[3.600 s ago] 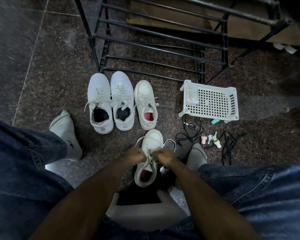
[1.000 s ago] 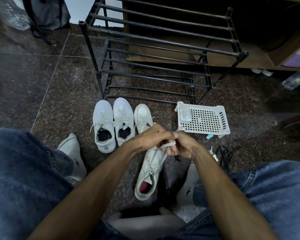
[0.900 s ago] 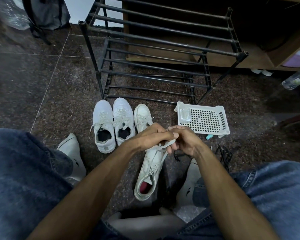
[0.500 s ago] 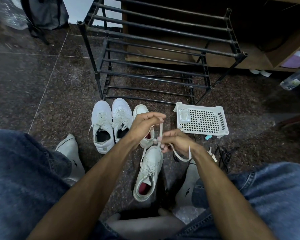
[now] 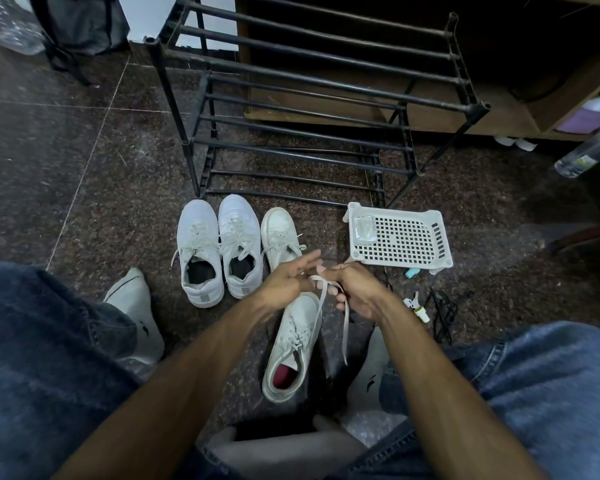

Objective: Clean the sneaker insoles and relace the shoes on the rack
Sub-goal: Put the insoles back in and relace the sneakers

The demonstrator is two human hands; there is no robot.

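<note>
Pinching lace (image 5: 344, 320) in right hand (image 5: 355, 292) | left hand (image 5: 288, 277) open beside it | sneaker (image 5: 293, 344) lengthwise just below both

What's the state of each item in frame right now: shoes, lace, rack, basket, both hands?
near sneaker: on the floor, red insole in, lace ends untied
lace: looped over right fingers, tail hanging
left hand: fingers straight, touching the lace
right hand: curled round the lace
white pair: laced, on the floor
third sneaker: laced, on the floor
shoe rack: holds no shoes
basket: upside down
</note>
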